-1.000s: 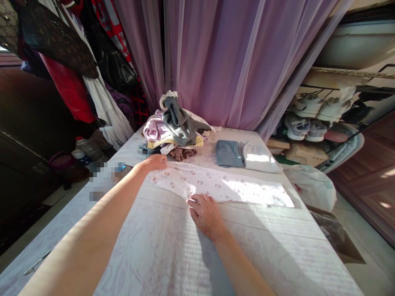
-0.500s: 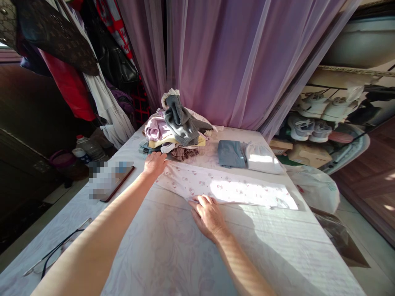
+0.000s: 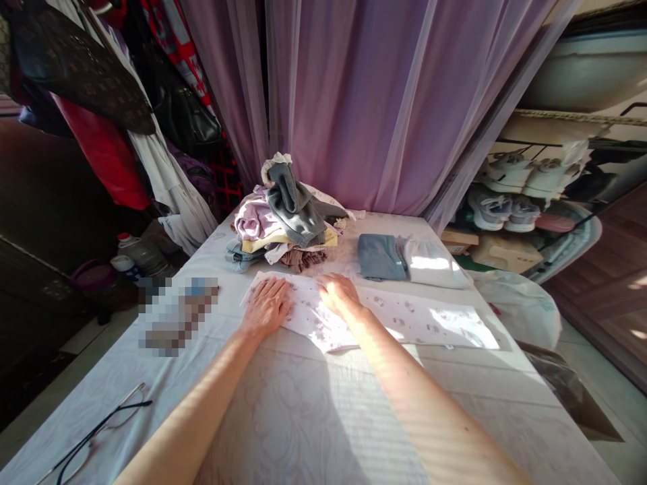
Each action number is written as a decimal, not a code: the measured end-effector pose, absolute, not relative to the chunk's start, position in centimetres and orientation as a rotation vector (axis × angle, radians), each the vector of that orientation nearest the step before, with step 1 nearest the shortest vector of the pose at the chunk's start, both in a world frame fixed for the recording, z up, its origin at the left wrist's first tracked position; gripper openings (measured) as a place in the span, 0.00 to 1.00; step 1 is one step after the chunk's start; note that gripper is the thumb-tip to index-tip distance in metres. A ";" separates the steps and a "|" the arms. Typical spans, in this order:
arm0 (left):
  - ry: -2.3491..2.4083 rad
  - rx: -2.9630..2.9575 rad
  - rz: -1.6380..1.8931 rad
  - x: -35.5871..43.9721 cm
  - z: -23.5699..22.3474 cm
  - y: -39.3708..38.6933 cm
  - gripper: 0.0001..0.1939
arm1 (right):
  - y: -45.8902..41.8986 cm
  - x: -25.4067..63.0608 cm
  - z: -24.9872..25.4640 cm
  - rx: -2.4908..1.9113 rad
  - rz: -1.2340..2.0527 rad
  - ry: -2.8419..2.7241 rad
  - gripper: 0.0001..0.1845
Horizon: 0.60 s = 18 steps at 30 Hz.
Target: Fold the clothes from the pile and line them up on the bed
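Note:
A white garment with a small printed pattern, which looks like trousers folded lengthwise, lies stretched across the bed-like surface. My left hand rests flat on its left end, fingers extended and slightly apart. On the garment's upper edge, just right of it, lies my right hand, palm down with the fingers a little bent; its fingertips are partly hidden. Behind the garment rises a heap of crumpled clothes. A folded blue-grey garment and a folded white one sit beyond its right half.
Eyeglasses lie at the left front of the patterned sheet. A blurred-out flat object is near the left edge. Purple curtains hang behind. Shoes stand on a rack at right; bags hang at left.
My left hand has moved from the garment's upper left corner onto its left end. My right hand has gone from the lower edge to the upper edge. The view has shifted slightly.

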<state>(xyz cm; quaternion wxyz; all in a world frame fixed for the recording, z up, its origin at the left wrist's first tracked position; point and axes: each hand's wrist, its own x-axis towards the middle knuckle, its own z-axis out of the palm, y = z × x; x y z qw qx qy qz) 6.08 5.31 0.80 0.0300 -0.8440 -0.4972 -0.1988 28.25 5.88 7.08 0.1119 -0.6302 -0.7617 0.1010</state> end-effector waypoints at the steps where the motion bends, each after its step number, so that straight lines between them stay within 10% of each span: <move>1: -1.531 -2.598 -0.612 6.1 0.8 5.3 0.26 | 6.9 27.8 7.1 -1.882 0.320 -2.237 0.18; 18: -1.521 -2.534 -0.474 6.4 0.8 4.9 0.29 | 11.2 25.8 5.0 -2.024 0.385 -2.211 0.16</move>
